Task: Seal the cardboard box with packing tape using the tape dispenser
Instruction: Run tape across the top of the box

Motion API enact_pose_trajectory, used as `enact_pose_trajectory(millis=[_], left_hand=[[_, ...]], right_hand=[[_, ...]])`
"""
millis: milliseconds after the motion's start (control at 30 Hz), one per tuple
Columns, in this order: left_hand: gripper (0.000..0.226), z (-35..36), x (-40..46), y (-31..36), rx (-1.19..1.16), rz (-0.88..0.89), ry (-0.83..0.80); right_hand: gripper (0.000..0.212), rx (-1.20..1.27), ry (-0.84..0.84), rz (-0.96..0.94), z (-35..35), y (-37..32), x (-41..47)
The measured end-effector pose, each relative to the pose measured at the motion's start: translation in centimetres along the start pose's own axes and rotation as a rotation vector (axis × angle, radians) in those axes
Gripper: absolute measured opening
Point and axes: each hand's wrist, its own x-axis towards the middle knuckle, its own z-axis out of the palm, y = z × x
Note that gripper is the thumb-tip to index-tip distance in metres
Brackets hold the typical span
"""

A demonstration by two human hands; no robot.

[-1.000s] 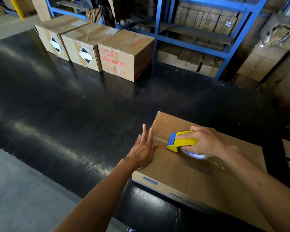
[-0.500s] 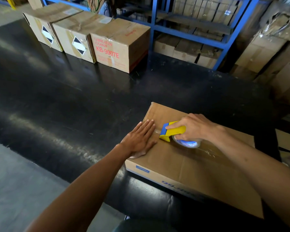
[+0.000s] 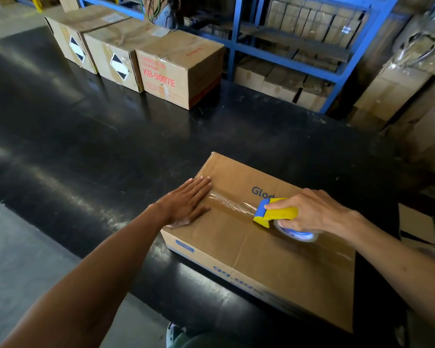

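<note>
A flat brown cardboard box (image 3: 239,247) with blue print lies on the black table, its flaps closed. My left hand (image 3: 186,202) presses flat on the box's left end, fingers together over the end of a strip of clear tape (image 3: 229,204). The tape runs along the centre seam to the yellow and blue tape dispenser (image 3: 274,214). My right hand (image 3: 309,212) grips the dispenser's handle near the middle of the box top, the tape roll under my palm.
The black table (image 3: 98,151) stretches to the left and back. Three taped cardboard boxes (image 3: 166,69) stand in a row at its far edge. Behind them is blue shelving (image 3: 286,59) full of cartons. More cartons are stacked at the right.
My right hand has drawn the dispenser to the right along the seam, away from my left hand, leaving a longer strip of tape. My left hand stays pressed on the box's end.
</note>
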Motion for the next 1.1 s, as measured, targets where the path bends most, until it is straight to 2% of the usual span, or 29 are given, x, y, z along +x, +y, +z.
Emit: enact_pose_trajectory(millis=[167, 400, 600, 833, 967, 1100], left_hand=[[0.083, -0.2, 0.7, 2.4, 0.154, -0.083, -0.018], [0.107, 3.0, 5.1, 14.7, 0.01, -0.017, 0.115], [0.106, 2.3, 4.4, 15.0, 0.072, -0.023, 0.138], [0.106, 2.0, 4.3, 15.2, 0.07, -0.032, 0.073], [0.107, 2.2, 4.6, 15.1, 0.074, -0.019, 0.047], [0.108, 2.3, 4.6, 14.9, 0.073, -0.01, 0.041]], right_hand=[[0.046, 0.006, 0.027, -0.041, 0.3, 0.0, 0.0], [0.05, 0.06, 0.019, -0.035, 0.3, 0.4, 0.2], [0.052, 0.124, 0.031, -0.028, 1.1, 0.7, 0.2], [0.056, 0.128, 0.068, -0.064, 1.0, 1.0, -0.8], [0.055, 0.09, 0.026, -0.076, 1.1, 3.2, -3.4], [0.052, 0.073, -0.05, 0.015, 2.4, 7.0, -8.0]])
